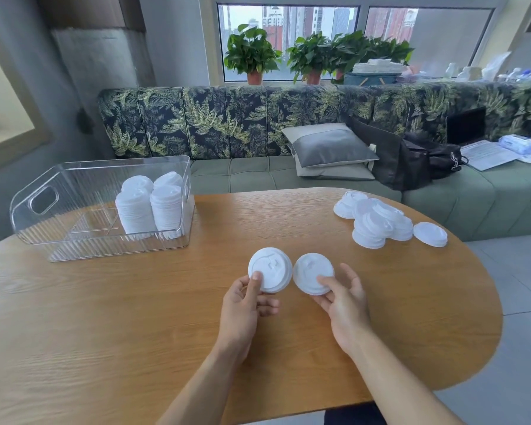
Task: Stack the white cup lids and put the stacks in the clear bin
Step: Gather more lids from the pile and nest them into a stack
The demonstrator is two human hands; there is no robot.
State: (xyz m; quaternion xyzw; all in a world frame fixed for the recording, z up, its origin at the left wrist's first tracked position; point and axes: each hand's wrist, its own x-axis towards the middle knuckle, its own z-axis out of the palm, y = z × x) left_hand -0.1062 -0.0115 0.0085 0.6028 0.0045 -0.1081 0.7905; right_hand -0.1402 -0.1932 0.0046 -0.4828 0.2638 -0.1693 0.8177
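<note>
My left hand (246,305) pinches a white cup lid (272,266) by its near edge, thumb on top. Beside it, my right hand (344,297) holds a second white lid (310,271) the same way. The two lids hang side by side just above the middle of the wooden table, almost touching. A loose pile of white lids (374,219) lies at the table's far right, with a single lid (430,234) beside it. The clear bin (74,191) stands at the far left and holds several tall stacks of lids (151,204) in its right end.
The oval wooden table (135,317) ends close on the right, with grey floor beyond. A green sofa with leaf-print back, cushions (331,148) and a black bag (411,157) runs behind the table. Potted plants stand on the window sill.
</note>
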